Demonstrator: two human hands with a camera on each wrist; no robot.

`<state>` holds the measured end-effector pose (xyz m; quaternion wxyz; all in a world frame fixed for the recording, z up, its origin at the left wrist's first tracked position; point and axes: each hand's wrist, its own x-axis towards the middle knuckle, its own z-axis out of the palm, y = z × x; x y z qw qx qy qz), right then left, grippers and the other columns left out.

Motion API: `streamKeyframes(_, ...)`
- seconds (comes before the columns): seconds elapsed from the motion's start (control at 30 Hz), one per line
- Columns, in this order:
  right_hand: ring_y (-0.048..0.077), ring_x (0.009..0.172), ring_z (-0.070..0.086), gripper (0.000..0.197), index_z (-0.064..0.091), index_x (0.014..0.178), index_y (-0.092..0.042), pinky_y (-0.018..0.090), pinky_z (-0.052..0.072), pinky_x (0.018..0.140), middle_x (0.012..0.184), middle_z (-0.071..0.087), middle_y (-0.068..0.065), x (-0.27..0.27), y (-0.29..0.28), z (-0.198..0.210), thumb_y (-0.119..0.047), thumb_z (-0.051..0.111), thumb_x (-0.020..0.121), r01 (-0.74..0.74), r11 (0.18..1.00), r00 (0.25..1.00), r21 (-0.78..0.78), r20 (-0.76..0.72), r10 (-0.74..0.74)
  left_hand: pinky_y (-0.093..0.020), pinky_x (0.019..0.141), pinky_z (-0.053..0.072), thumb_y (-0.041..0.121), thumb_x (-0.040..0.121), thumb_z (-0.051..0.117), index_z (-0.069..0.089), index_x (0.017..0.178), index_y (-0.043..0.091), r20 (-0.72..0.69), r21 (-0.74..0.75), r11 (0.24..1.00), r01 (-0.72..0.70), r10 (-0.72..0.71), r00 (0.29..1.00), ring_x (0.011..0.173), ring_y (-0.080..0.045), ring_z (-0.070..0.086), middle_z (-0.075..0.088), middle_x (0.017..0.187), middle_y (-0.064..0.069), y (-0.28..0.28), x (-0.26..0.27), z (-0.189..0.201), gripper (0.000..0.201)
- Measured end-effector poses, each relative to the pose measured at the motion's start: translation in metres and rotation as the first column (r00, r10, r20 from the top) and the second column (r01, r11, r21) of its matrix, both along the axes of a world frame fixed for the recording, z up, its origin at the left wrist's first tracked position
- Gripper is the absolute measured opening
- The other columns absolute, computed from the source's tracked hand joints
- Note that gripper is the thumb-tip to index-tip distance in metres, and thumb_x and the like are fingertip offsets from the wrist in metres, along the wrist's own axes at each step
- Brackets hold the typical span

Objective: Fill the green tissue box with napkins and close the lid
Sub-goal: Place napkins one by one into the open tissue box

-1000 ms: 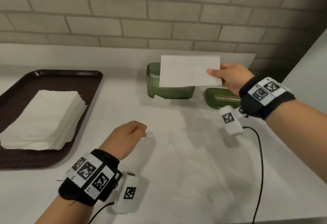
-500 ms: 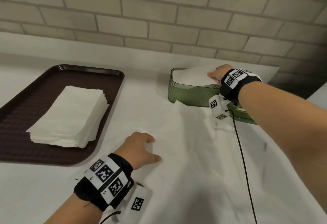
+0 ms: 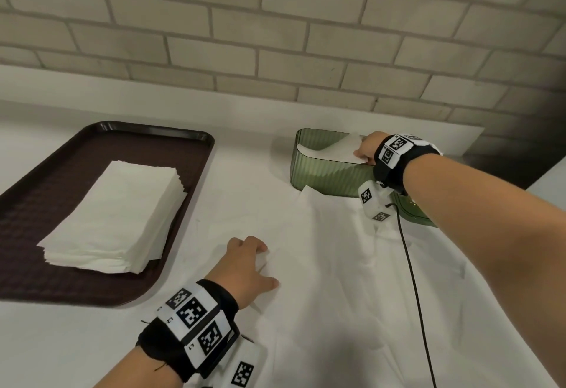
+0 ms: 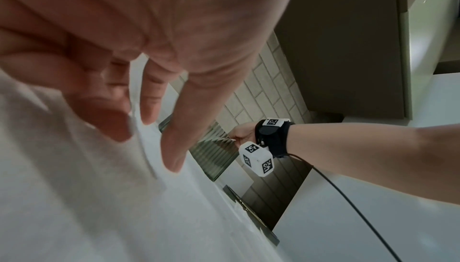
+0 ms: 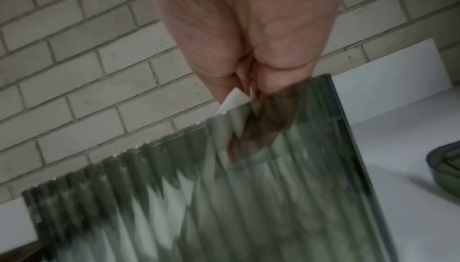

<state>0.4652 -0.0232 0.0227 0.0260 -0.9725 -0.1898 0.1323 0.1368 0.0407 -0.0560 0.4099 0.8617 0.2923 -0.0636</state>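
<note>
The green ribbed tissue box stands open at the back of the table, and fills the lower right wrist view. A white napkin lies slanted inside it. My right hand reaches into the box's right end and pinches the napkin's corner. The green lid lies to the right of the box, mostly hidden by my right arm. My left hand is down on the white sheet covering the table, with fingertips touching it.
A dark brown tray at the left holds a thick stack of white napkins. A brick wall runs close behind the box. A black cable hangs from my right wrist across the sheet.
My right hand brought the napkin from above the box down into it. My left hand dropped from a loose fist above the table onto the white sheet.
</note>
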Motion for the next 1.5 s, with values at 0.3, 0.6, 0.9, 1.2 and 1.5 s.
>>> streamKeyframes(0.3, 0.035, 0.106, 0.058, 0.035, 0.053, 0.124, -0.006, 0.033, 0.048, 0.081, 0.122, 0.056, 0.019, -0.001, -0.021, 0.007, -0.002, 0.049, 0.089, -0.241, 0.964, 0.931, 0.108, 0.306, 0.199, -0.01, 0.06, 0.036, 0.022, 0.081, 0.071, 0.044, 0.118, 0.017, -0.03, 0.005, 0.999, -0.052, 0.052, 0.998, 0.085, -0.01, 0.05, 0.047, 0.092, 0.008, -0.006, 0.007, 0.0, 0.046)
streamKeyframes(0.6, 0.014, 0.079, 0.056, 0.017, 0.067, 0.1, -0.018, 0.026, 0.047, 0.078, 0.085, 0.063, -0.002, -0.065, -0.089, 0.025, -0.016, 0.066, 0.083, -0.595, 0.79, 0.804, 0.15, 0.116, 0.584, -0.021, 0.087, 0.04, 0.043, 0.082, 0.065, 0.053, 0.118, 0.016, -0.176, 0.092, 0.993, -0.073, 0.088, 0.98, 0.099, -0.013, 0.05, 0.051, 0.104, 0.004, -0.007, 0.008, 0.001, 0.046)
streamKeyframes(0.9, 0.009, 0.082, 0.057, 0.032, 0.064, 0.097, -0.023, 0.012, 0.042, 0.068, 0.093, 0.065, -0.006, -0.107, -0.15, -0.022, -0.024, 0.081, 0.07, -0.742, 0.671, 0.628, 0.011, -0.339, 0.7, -0.021, 0.071, 0.037, 0.038, 0.082, 0.067, 0.055, 0.09, 0.021, -0.176, 0.254, 0.964, -0.078, 0.126, 0.976, 0.084, -0.014, 0.051, 0.052, 0.083, 0.007, -0.011, 0.006, 0.016, 0.022)
streamKeyframes(1.2, 0.017, 0.095, 0.048, 0.055, 0.05, 0.111, -0.022, 0.031, 0.044, 0.079, 0.098, 0.046, -0.006, -0.121, -0.174, -0.043, -0.03, 0.081, 0.067, -0.82, 0.564, 0.564, -0.103, -0.323, 0.76, -0.025, 0.063, 0.033, 0.034, 0.081, 0.07, 0.059, 0.079, 0.022, -0.024, 0.356, 0.915, -0.191, 0.213, 0.977, 0.075, -0.014, 0.051, 0.055, 0.074, 0.006, -0.011, -0.008, 0.062, 0.016)
streamKeyframes(1.5, 0.019, 0.109, 0.038, 0.05, 0.055, 0.115, -0.02, 0.032, 0.038, 0.086, 0.115, 0.043, 0.0, -0.127, -0.17, -0.044, -0.034, 0.077, 0.073, -0.869, 0.449, 0.494, -0.207, -0.301, 0.816, -0.027, 0.066, 0.038, 0.031, 0.083, 0.067, 0.061, 0.079, 0.022, 0.115, 0.387, 0.898, -0.211, 0.18, 0.977, 0.08, -0.018, 0.057, 0.061, 0.077, 0.004, -0.009, -0.003, 0.113, 0.011)
